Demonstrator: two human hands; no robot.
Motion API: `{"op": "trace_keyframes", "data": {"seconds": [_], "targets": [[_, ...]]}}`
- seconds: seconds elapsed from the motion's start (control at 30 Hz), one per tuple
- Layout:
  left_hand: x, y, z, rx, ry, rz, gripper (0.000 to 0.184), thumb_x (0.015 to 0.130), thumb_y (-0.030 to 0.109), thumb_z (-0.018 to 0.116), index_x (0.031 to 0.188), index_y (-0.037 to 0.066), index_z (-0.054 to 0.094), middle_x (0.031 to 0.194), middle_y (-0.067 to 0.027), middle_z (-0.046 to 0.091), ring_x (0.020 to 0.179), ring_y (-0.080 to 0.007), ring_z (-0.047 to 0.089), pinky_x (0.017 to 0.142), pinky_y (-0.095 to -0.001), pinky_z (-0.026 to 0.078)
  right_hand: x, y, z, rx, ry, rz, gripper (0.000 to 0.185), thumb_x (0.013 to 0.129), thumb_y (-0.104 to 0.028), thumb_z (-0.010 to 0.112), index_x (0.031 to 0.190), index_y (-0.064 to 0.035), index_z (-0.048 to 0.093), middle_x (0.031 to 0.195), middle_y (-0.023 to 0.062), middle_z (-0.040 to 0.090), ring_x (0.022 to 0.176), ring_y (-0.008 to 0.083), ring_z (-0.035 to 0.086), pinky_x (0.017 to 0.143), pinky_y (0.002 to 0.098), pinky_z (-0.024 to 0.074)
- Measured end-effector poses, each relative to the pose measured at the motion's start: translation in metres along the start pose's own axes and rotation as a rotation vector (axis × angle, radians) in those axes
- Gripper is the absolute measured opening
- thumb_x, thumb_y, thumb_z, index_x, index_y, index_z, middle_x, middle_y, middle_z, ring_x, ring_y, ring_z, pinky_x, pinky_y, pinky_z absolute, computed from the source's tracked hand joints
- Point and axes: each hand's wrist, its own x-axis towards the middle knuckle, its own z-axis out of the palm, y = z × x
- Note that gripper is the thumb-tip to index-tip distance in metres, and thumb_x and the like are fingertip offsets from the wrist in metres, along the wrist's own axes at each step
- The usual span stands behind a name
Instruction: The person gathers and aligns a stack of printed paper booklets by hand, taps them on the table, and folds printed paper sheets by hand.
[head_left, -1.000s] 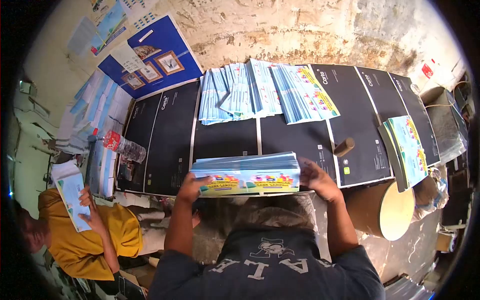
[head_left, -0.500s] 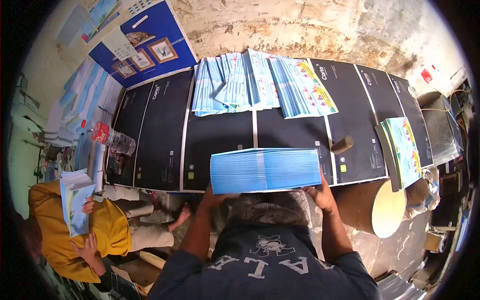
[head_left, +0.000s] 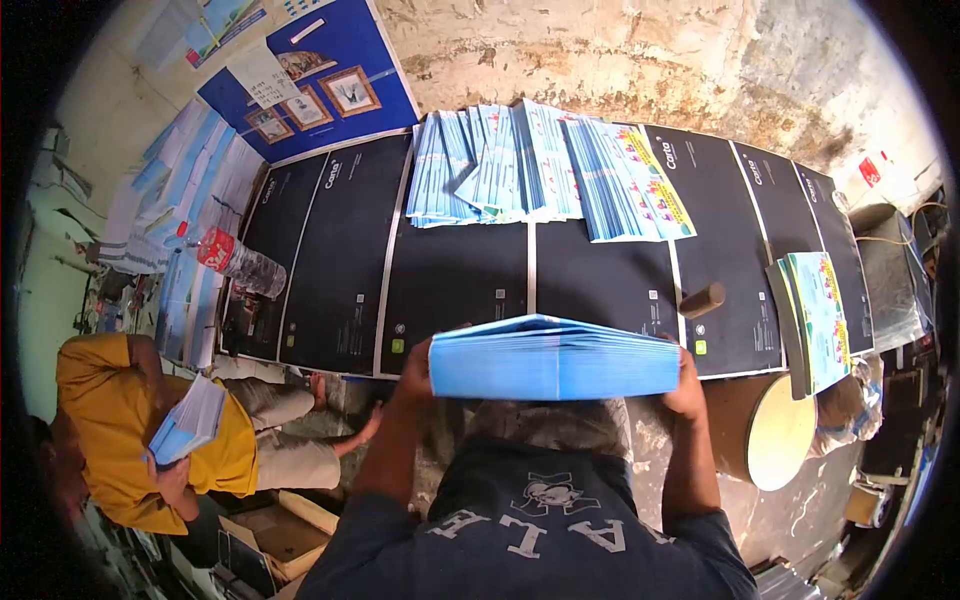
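A thick stack of blue printed booklets (head_left: 556, 365) is held between my two hands at the table's near edge, spine or fold edges toward me. My left hand (head_left: 418, 368) grips its left end, and my right hand (head_left: 688, 385) grips its right end. The top booklets bow upward in the middle, with gaps between the upper layers. Most of my fingers are hidden behind or under the stack. Just beyond its right end a short brown cylindrical piece (head_left: 702, 300) rests on the black tabletop (head_left: 455, 290).
Fanned booklets (head_left: 500, 165) lie along the back of the table. Another pile (head_left: 815, 320) sits at the right edge. A plastic bottle (head_left: 240, 262) lies at the left. A round drum (head_left: 780, 435) stands at the right. At left, a person in yellow (head_left: 110, 430) holds booklets (head_left: 190, 420).
The stack's top layers have arched up and separated in the middle, and my hands have moved up along its ends. The person at left has lowered and turned their booklets.
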Motion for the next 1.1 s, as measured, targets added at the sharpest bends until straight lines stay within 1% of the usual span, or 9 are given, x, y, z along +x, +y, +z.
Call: {"op": "trace_keyframes", "data": {"seconds": [0.13, 0.2, 0.4, 0.53, 0.6, 0.67, 0.83, 0.87, 1.1], "targets": [[-0.011, 0.076, -0.021, -0.52, -0.678, 0.045, 0.074, 0.076, 0.038, 0.078, 0.13, -0.004, 0.049, 0.13, -0.0152, 0.057, 0.119, -0.0231, 0.054, 0.101, -0.0386, 0.042, -0.003, -0.029, -0.03, -0.034, -0.131, 0.007, 0.044, 0.077, -0.001, 0.076, 0.119, 0.0027, 0.061, 0.112, 0.008, 0.069, 0.1, 0.0166, 0.063, 0.091, 0.0324, 0.0498], [-0.017, 0.093, -0.018, -0.658, -0.802, 0.031, 0.089, 0.073, 0.047, 0.079, 0.136, -0.005, 0.043, 0.136, -0.0167, 0.053, 0.125, -0.0247, 0.05, 0.105, -0.0399, 0.039, -0.008, -0.036, -0.028, 0.177, -0.118, -0.073, 0.047, 0.076, -0.002, 0.078, 0.12, 0.0028, 0.061, 0.112, 0.0079, 0.069, 0.102, 0.0185, 0.063, 0.093, 0.034, 0.0493], [-0.009, 0.08, 0.013, -0.854, -0.75, -0.01, 0.129, 0.065, 0.071, 0.08, 0.151, -0.009, 0.026, 0.152, -0.0209, 0.039, 0.14, -0.0294, 0.039, 0.115, -0.0437, 0.03, -0.01, -0.008, -0.016, 0.395, 0.041, 0.198, 0.043, 0.075, -0.003, 0.077, 0.116, -0.0004, 0.065, 0.107, 0.0054, 0.07, 0.096, 0.0147, 0.063, 0.087, 0.0322, 0.0492], [-0.005, 0.062, 0.004, -0.916, -0.691, -0.022, 0.142, 0.062, 0.085, 0.068, 0.155, -0.007, 0.014, 0.158, -0.0209, 0.029, 0.145, -0.0314, 0.031, 0.119, -0.0456, 0.022, -0.012, 0.006, -0.009, 0.47, -0.124, 0.247, 0.035, 0.079, -0.003, 0.076, 0.112, 0.0002, 0.066, 0.101, 0.005, 0.071, 0.095, 0.0143, 0.064, 0.087, 0.0305, 0.0489], [0.0, 0.066, -0.005, -0.59, -0.6, -0.032, 0.14, 0.06, 0.079, 0.075, 0.156, -0.003, 0.015, 0.158, -0.0188, 0.031, 0.145, -0.0302, 0.031, 0.119, -0.0456, 0.02, -0.008, 0.008, -0.007, 0.512, -0.099, 0.277, 0.031, 0.081, -0.004, 0.075, 0.111, 0.0015, 0.066, 0.103, 0.0058, 0.071, 0.093, 0.0142, 0.064, 0.087, 0.03, 0.0487], [0.001, 0.076, -0.006, -0.238, -0.427, -0.089, 0.126, 0.064, 0.043, 0.094, 0.156, 0.001, 0.02, 0.15, -0.015, 0.042, 0.141, -0.026, 0.039, 0.115, -0.0419, 0.029, -0.006, 0.011, -0.004, 0.446, -0.04, 0.293, 0.028, 0.084, -0.005, 0.074, 0.11, 0.003, 0.066, 0.103, 0.0063, 0.071, 0.092, 0.0137, 0.064, 0.087, 0.0298, 0.0488], [0.027, 0.033, 0.0, 0.1, -0.2, -0.139, 0.111, 0.075, 0.021, 0.088, 0.157, 0.002, 0.016, 0.135, -0.0159, 0.056, 0.123, -0.0287, 0.056, 0.105, -0.0394, 0.041, 0.011, 0.006, 0.009, 0.072, 0.023, 0.075, 0.034, 0.086, 0.003, 0.061, 0.12, 0.0011, 0.058, 0.112, 0.0087, 0.065, 0.101, 0.0161, 0.059, 0.091, 0.0309, 0.0466], [0.027, 0.03, 0.001, 0.103, -0.204, -0.139, 0.111, 0.075, 0.021, 0.088, 0.157, 0.002, 0.016, 0.135, -0.0159, 0.056, 0.123, -0.0287, 0.056, 0.105, -0.0394, 0.041, 0.012, 0.006, 0.009, -0.074, 0.051, -0.096, 0.037, 0.085, 0.005, 0.056, 0.123, 0.0004, 0.056, 0.115, 0.0099, 0.063, 0.105, 0.0173, 0.058, 0.093, 0.0311, 0.0458], [0.027, 0.058, 0.008, 0.717, -0.283, -0.05, 0.128, 0.063, 0.049, 0.09, 0.158, 0.006, 0.016, 0.136, -0.0284, 0.052, 0.127, -0.0422, 0.053, 0.112, -0.0507, 0.033, 0.011, 0.061, -0.005, -0.172, -0.075, -0.077, 0.038, 0.088, 0.001, 0.053, 0.127, 0.0003, 0.053, 0.117, 0.0146, 0.062, 0.11, 0.0238, 0.057, 0.099, 0.035, 0.044]]}}
